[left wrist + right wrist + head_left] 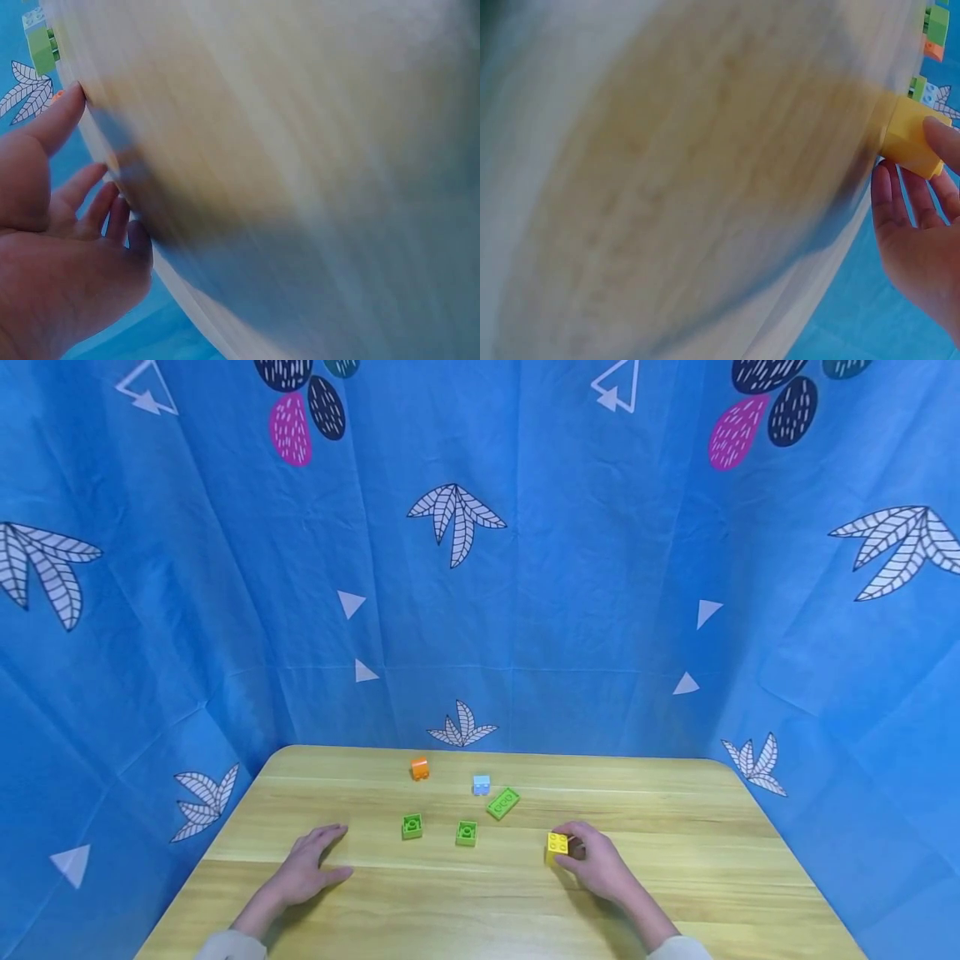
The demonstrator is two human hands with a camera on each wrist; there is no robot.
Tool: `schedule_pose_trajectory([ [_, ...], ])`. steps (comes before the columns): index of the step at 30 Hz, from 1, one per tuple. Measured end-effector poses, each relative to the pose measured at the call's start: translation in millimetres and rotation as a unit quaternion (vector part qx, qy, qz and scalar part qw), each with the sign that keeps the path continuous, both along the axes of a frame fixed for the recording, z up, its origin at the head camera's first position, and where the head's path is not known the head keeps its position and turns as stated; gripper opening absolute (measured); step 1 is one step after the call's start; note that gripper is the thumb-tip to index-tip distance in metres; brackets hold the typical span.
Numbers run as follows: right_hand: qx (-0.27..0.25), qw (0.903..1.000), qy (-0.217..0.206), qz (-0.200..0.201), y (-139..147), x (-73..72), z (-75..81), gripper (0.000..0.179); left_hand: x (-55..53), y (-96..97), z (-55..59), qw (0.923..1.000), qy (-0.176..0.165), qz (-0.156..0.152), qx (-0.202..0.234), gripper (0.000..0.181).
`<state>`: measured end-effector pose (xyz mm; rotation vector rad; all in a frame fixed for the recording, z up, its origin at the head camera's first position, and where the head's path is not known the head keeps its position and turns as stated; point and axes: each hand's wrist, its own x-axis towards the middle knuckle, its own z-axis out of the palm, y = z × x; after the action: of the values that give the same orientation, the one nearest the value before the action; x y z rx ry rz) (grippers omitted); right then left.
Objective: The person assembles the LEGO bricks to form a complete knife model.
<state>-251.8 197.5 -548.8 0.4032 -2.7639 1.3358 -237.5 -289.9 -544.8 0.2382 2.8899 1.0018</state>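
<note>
My right hand [602,867] pinches a yellow toy building block [557,846] between thumb and fingers, right of the table's middle. Its studs face up in the head view. In the right wrist view the same yellow block [906,136] stands at the tabletop, the thumb on one side of it. Over on the left, my left hand [302,872] rests on the table with fingers extended and thumb apart, holding nothing. Nearest to it lies a small green block [412,827]; another small green block [467,834] lies to the right of that one.
Farther back are a longer green block [503,803], a light blue block [482,785] and an orange block [420,768]. The wooden table [420,910] has rounded back corners. A patterned blue cloth [585,610] hangs behind it and along both sides.
</note>
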Motion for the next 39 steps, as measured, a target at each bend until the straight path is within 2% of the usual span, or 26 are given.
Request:
schedule_pose_trajectory([
  [9, -0.001, 0.9999, -0.013, 0.004, 0.5, -1.6, 0.7, 0.036, -0.6, 0.6, -1.2, 1.0, -0.005, 0.003, 0.002, 0.078],
  [15, -0.009, 0.9999, -0.009, 0.011, -3.1, 2.7, 4.3, 0.036, -1.4, 1.7, -0.2, 0.9999, -0.014, 0.007, 0.001, 0.078],
  [27, -0.003, 0.9984, 0.007, 0.057, -26.2, 19.2, 17.9, 0.037, -0.7, 1.2, -1.2, 1.0, 0.004, -0.001, -0.005, 0.08],
  [33, -0.006, 0.9963, 0.023, 0.083, -42.0, 28.6, 20.8, 0.034, -0.9, 3.1, 2.6, 0.9999, -0.013, 0.002, 0.001, 0.08],
  [39, -0.012, 0.9951, -0.007, 0.098, -59.7, 40.7, 20.1, 0.035, -0.4, 2.4, 1.6, 0.9999, -0.008, 0.001, -0.01, 0.08],
])
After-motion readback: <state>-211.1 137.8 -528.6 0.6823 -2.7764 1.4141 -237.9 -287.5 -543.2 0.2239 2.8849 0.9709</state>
